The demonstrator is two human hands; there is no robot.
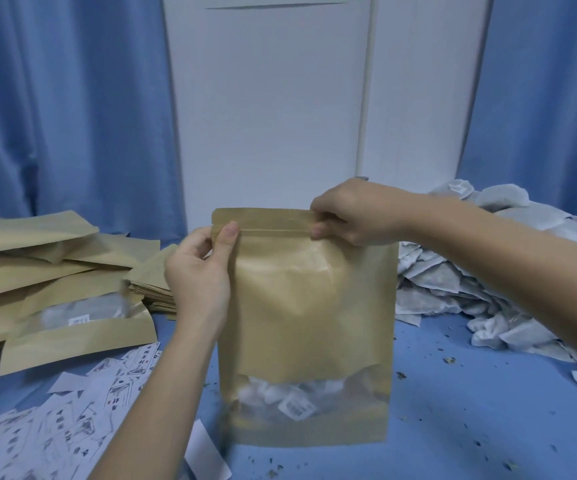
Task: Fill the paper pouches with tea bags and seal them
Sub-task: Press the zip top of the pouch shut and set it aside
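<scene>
Left hand (198,271): nearest the lens; thumb and fingers pinch the pouch's top left corner at the zip strip.
Right hand (353,213): fingertips clamp the strip at the top right.
Pouch (309,306): held upright between both hands, base on the blue table (453,410); tea bags (280,393) show through the window.
Seal: looks partly pressed; cannot tell how far.
Technique: best to keep the left pinch fixed and squeeze along the groove from one end, pushing air out.
Supplies: loose tea bag heap (470,271) right, filled pouches (55,289) left, paper slips (72,403) in front of them.
</scene>
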